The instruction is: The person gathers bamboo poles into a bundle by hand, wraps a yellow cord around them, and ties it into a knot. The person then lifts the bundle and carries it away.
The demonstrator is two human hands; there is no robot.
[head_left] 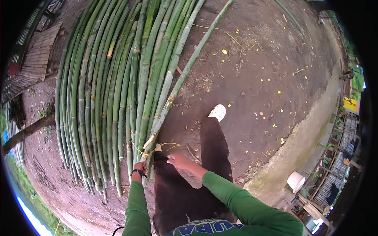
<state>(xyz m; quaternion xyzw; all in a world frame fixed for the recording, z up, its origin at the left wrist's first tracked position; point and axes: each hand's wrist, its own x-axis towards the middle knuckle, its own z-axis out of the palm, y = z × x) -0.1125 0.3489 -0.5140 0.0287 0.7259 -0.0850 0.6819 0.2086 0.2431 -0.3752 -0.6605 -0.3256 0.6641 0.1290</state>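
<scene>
A long heap of green bamboo poles (pixel 118 78) lies before me, its near ends by my left leg. Around the near end of one outer bamboo pole (pixel 169 100) runs a thin yellow strip (pixel 172 144), its loose tails sticking out to the right. My left hand (pixel 140 167), with a black band at the wrist, is closed on the yellow strip beside the pole ends. My right hand (pixel 178 160) is just right of the tied end, over my dark-trousered knee. Its fingers are drawn together; what they hold, if anything, I cannot tell.
A white dotted shoe (pixel 217 112) stands on the brown dirt, among scattered yellow leaves. To the right are a low concrete edge (pixel 291 151) and a white bucket (pixel 295 181). A slatted bamboo platform (pixel 33 59) and a slanting log (pixel 29 131) are at left.
</scene>
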